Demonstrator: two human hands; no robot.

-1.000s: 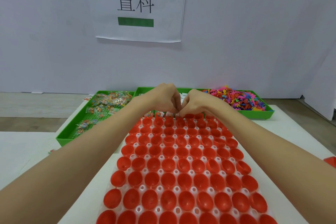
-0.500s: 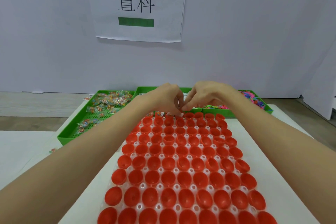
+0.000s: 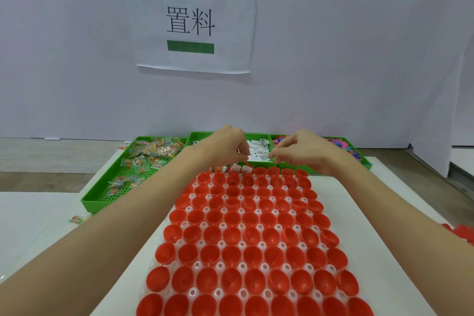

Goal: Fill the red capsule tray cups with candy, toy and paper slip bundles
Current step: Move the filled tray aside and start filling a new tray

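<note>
parted now: left hand (image 3: 225, 147) and right hand (image 3: 297, 151), well apart over the far edge of the red capsule tray (image 3: 246, 233), against touching fingertip to fingertip half a second ago. likely a bundle just seated in a far-row cup and a reach begun toward the middle green tray (image 3: 266, 136) of paper slips (image 3: 259, 151). left fingers curled, seemingly pinching something small and pale (too tiny to name); right fingers curled down at the slips, contact not clear, so grip impossible to call. white slips poking from far-row cups (image 3: 239, 169) left of centre; nearly all other cups bare. candy tray (image 3: 102, 195) at left, toy tray (image 3: 359, 154) at right, more exposed than before.
</note>
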